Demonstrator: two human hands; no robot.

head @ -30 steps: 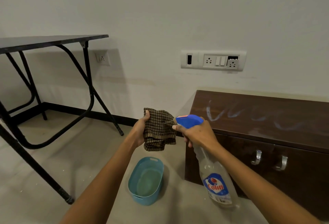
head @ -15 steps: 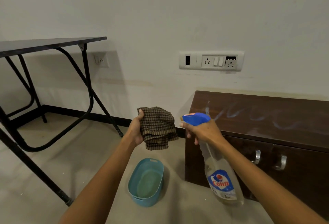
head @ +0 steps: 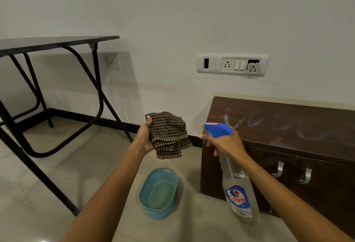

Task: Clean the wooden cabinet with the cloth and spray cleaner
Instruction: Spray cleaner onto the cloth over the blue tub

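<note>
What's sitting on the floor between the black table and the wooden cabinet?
A blue tub holding liquid stands there, nearer the cabinet than the table; seen in the head view.

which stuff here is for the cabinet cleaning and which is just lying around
For the job:
checked cloth, held in the left hand
spray bottle, gripped by the right hand
wooden cabinet, pale smears on its top

Just lying about:
blue tub
black folding table
switch panel
wall socket
</note>
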